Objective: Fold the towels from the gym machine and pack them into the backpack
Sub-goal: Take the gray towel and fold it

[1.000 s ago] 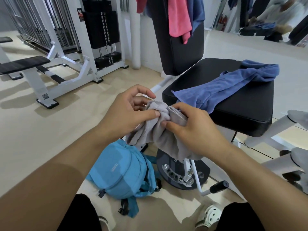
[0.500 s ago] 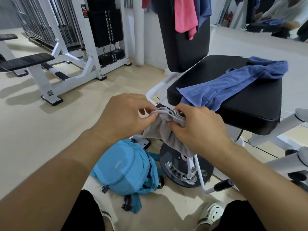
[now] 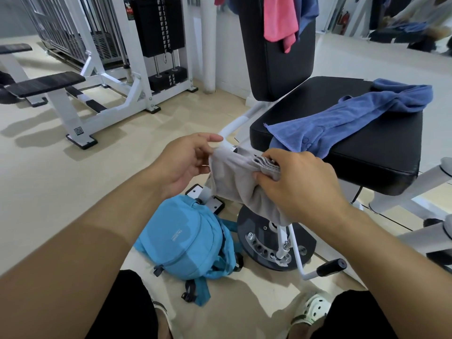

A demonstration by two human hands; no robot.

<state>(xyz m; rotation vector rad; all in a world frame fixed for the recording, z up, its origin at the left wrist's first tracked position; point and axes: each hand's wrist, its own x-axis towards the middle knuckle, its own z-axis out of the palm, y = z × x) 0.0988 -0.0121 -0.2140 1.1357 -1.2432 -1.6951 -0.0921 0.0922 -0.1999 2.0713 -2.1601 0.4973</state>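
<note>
Both hands hold a grey towel (image 3: 234,177) in the air above the floor. My left hand (image 3: 186,160) pinches its left edge, fingers partly spread. My right hand (image 3: 296,179) grips the bunched, folded layers at its right end, and the rest hangs below. A light blue backpack (image 3: 188,238) lies on the floor beneath the towel, looking zipped shut. A blue towel (image 3: 342,118) lies spread and crumpled across the black seat (image 3: 367,152) of the gym machine. A pink towel (image 3: 278,20) and a dark blue one (image 3: 309,11) hang over the backrest.
The machine's round black pivot plate (image 3: 266,243) and white handle bar (image 3: 300,260) stand right of the backpack. A weight-stack machine (image 3: 156,33) and a bench (image 3: 46,84) stand at the back left. My knees and white clogs (image 3: 310,309) are at the bottom edge.
The hands have drawn apart, stretching the grey towel flatter between them. My left hand slid to the towel's left edge while my right hand kept the bunched end.
</note>
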